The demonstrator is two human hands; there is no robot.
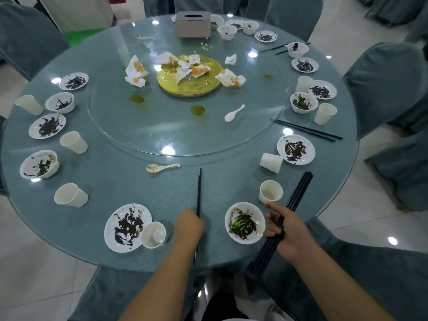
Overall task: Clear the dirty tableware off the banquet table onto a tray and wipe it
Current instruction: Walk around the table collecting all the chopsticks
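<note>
Right now the L hand [188, 224] is closed over the near part of a black chopstick pair [198, 191], back of hand up, fingers curled round it. The sticks lie on the teal glass-topped round worktop [227, 181], tips toward the centre, butt end showing past the wrist near the edge. The R hand [287, 230] grips a thick chopstick bundle [298, 188] approx mid-length, its fingers [274, 233] wrapped tight round it. The bundle slants up to the right, w/ its lower end reaching past the near worktop edge. Between the hands sits a white bowl [245, 222] smeared w/ dark and green sauce. Just behind it, beside the R hand, stands an upright paper cup [270, 191]. Left of the L hand is a smeared plate [122, 228] w/ a small white cup [153, 234] at its right rim. Further in, a soup spoon [162, 167] lies just outside the glass lazy Susan [143, 126], which carries a gold centre disc [185, 86], stained crumpled napkins [136, 71] and a 2nd spoon [234, 113]. More smeared plates, bowls and paper cups, some tipped over, ring the worktop on both sides. A tissue box [192, 24] sits at the far side, w/ teal-covered chairs [379, 89] around.
</note>
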